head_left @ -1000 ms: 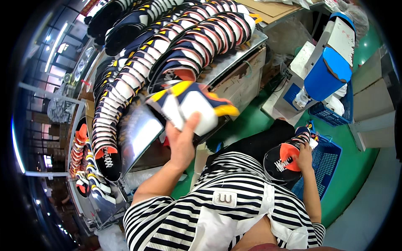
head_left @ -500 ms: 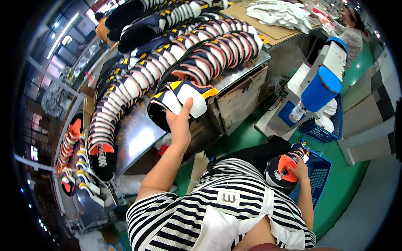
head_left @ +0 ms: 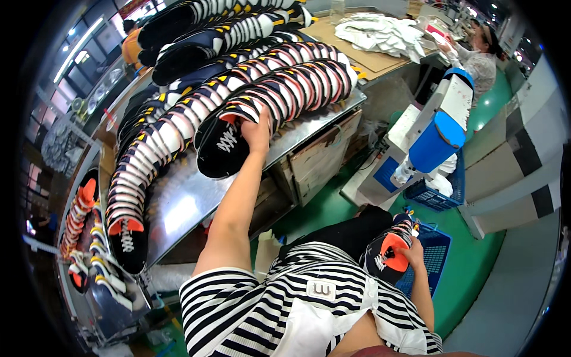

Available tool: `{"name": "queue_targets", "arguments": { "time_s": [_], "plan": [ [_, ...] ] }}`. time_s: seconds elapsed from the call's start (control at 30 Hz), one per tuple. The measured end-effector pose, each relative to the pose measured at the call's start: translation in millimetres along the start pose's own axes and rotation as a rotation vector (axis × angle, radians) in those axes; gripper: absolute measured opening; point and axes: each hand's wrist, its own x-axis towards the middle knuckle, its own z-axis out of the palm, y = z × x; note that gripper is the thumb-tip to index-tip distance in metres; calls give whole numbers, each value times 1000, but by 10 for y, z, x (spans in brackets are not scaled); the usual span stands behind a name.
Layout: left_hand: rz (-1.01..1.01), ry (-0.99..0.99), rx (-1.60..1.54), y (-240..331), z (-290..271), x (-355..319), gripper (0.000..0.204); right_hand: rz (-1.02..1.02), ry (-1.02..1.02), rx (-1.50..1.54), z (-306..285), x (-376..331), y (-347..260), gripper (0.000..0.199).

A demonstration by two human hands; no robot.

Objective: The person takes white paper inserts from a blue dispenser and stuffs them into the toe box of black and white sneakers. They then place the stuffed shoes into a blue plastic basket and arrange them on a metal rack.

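Note:
My left hand (head_left: 257, 134) is closed on the opening of a black, white and orange shoe upper (head_left: 220, 152), its fingers partly hidden inside. This upper sits at the near end of a curved row of nested shoe uppers (head_left: 297, 89) on the metal table. Low at my right side, my right hand (head_left: 414, 253) grips the edge of another upper with an orange lining (head_left: 389, 253). Its laced black toe points toward me, and more uppers seem stacked behind it. A blue plastic crate (head_left: 437, 250) stands beneath that hand.
A longer nested row (head_left: 143, 160) curves along the metal tabletop (head_left: 184, 205). White pieces (head_left: 380, 35) are piled on cardboard at the back. Right of the table stands a machine with a blue cover (head_left: 437, 143). A co-worker (head_left: 485, 59) sits at the far right.
My left hand has brought its shoe upper from above the table's edge onto the near end of the row. The upper now points toward me. My right hand keeps its hold.

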Motion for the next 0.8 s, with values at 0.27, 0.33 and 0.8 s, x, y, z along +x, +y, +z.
{"name": "queue_targets", "arguments": {
  "time_s": [0.27,0.33,0.8],
  "plan": [
    [-337,-583,-125,151,-309,-247,48,-151,720,157,-379,-325,-484,53],
    [-139,-484,-57,172,-516,-420,42,-216,877,87,-438,-173,-622,54],
    [-1297,-1187,-429,1165,965,-2782,47,-48,318,1032,-169,64,-1730,88]
  ]
}}
